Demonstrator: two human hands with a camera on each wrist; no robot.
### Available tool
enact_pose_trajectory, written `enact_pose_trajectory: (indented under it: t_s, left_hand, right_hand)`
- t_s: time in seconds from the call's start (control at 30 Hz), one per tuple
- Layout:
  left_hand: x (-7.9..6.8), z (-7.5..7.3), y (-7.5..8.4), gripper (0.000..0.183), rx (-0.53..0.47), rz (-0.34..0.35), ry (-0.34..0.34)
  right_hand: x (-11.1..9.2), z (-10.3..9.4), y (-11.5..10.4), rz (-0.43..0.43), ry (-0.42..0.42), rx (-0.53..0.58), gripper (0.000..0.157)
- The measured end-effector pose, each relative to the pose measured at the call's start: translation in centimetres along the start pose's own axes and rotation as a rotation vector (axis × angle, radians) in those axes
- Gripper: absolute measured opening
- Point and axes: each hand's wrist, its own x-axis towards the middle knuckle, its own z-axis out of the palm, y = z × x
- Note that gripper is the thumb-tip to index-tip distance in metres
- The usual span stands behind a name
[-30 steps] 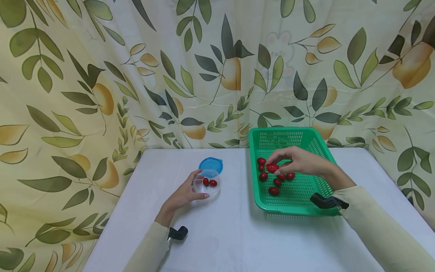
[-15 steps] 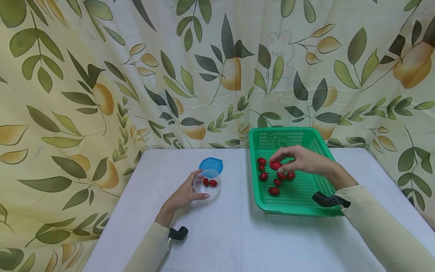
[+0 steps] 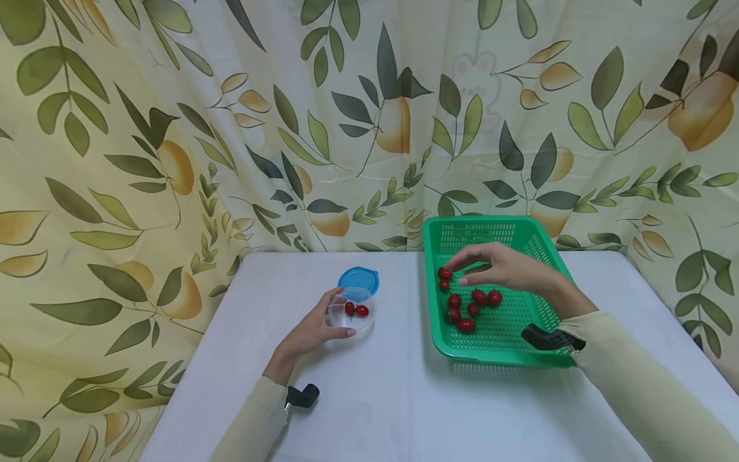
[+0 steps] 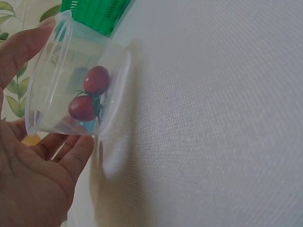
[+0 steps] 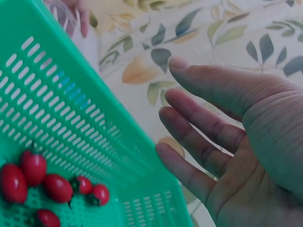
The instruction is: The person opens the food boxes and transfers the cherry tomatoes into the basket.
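My left hand grips a small clear plastic tub, thumb on one side and fingers on the other. Two cherry tomatoes with green stems lie at its bottom. Over the green basket, my right hand hovers with thumb and fingers spread apart. Nothing sits between them in the right wrist view. Its fingertips overlap the back-left cherry tomato in the head view. Several more cherry tomatoes are scattered over the basket's left half.
A blue lid lies on the table just behind the tub. Both stand left of the basket on a white cloth. A leaf-and-fruit patterned curtain hangs behind the table's far edge.
My right hand has let go of the cherry tomato it pinched, and its fingers have spread and shifted left. Tomatoes at the basket's left have moved slightly. The left hand stays still.
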Motion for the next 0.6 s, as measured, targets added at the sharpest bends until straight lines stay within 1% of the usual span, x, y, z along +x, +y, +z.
enact_pose_trajectory:
  t_s: [0.27, 0.6]
  left_hand:
    - [0.0, 0.1, 0.0, 0.1, -0.001, -0.013, 0.002]
    - [0.1, 0.0, 0.0, 0.097, 0.004, -0.012, 0.0]
  right_hand:
    - [2.2, 1.3, -1.4, 0.016, -0.07, 0.011, 0.038]
    - [5.1, 3.1, -2.7, 0.006, -0.15, 0.063, 0.038]
